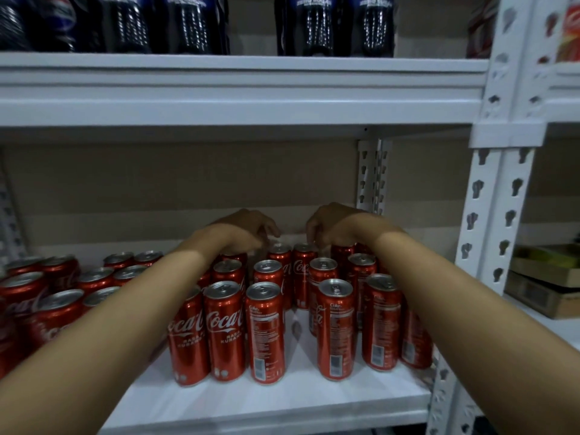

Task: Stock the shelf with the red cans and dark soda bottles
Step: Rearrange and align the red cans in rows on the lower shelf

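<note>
Both arms reach deep into the lower shelf (282, 400), a white board in a white metal rack. Left hand (248, 229) and right hand (332, 226) hang over the back row, knuckles up, fingers curled downward.

Left grip: fingertips drop toward the tops of the cans behind the middle rows; the view is dim there, and I cannot tell whether they pinch a can or only touch it. Right grip: fingers bent down onto the lid of a rear can (303, 265); it seems to hold the rim, but that is not certain.

Red cans (224, 328) stand upright in rows across the shelf, silver lids up. Front row sits between the two forearms, with a gap of bare shelf in its middle. A further cluster of cans (47, 296) stands to the left, outside the left forearm.

Dark soda bottles (332, 26) stand on the upper shelf (238, 89), only their lower halves in view.

Cardboard boxes (546, 284) lie in the neighbouring bay to the right.
</note>
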